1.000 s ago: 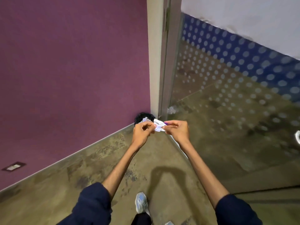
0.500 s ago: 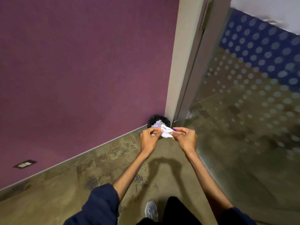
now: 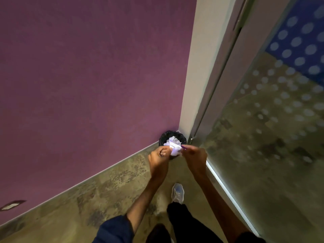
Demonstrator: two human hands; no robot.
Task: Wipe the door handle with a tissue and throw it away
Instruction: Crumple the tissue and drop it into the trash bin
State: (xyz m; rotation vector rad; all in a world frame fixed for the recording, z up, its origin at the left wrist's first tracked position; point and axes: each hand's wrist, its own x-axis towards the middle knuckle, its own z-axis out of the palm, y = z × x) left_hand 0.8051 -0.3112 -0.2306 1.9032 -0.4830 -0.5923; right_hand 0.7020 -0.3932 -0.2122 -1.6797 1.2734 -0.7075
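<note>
You hold the tissue [image 3: 175,148] with both hands. Your left hand [image 3: 158,159] pinches one side with closed fingers, and your right hand [image 3: 195,157] pinches the other side. The tissue is scrunched into a small white ball between them.

Right past your hands sits the bin [image 3: 172,137]. It is small, round and black, with a dark bag inside and some white paper already in it. It stands in the corner where the purple wall [image 3: 87,85] meets the door frame [image 3: 194,76]. The glass door [image 3: 271,137] with pale dots is on your right. The door handle is not in view now.

A second ago the bin was farther away and you could only see a bit of it behind your fingers. Now you have stepped closer and your hands are just over its open top. The tissue looks more squashed up too. The handle showed at the right edge back then, and now it is gone from sight.

So I think the wiping is done and only the throwing away is left. The tissue is not in the bin yet. Letting go with both hands should drop it in.
</note>
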